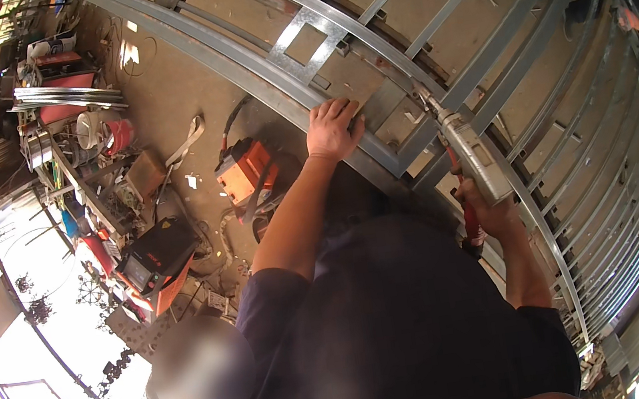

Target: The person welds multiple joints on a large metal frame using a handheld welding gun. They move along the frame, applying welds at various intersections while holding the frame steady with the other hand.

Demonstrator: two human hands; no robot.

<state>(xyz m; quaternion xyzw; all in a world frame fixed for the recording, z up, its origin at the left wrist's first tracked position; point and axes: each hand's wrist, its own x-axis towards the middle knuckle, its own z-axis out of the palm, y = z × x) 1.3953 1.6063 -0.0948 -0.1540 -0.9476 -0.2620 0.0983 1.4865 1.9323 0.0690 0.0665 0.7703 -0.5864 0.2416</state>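
Observation:
My left hand grips the edge rail of a large grey steel frame, its fingers bent over the metal. To the right, my right hand is closed around the rear of a long grey hand-held tool with red parts beneath. The tool's narrow metal tip reaches forward to a curved bar of the frame; I cannot tell whether it touches. Its exact kind does not show clearly. Beside the left hand, a flat grey plate lies within the frame. A square cut-out plate joins two bars farther ahead.
Many curved, parallel steel bars spread along the right. An orange machine with a dark cable stands on the floor at left. Beyond it are a black-and-orange machine, a red bucket and a bundle of metal lengths.

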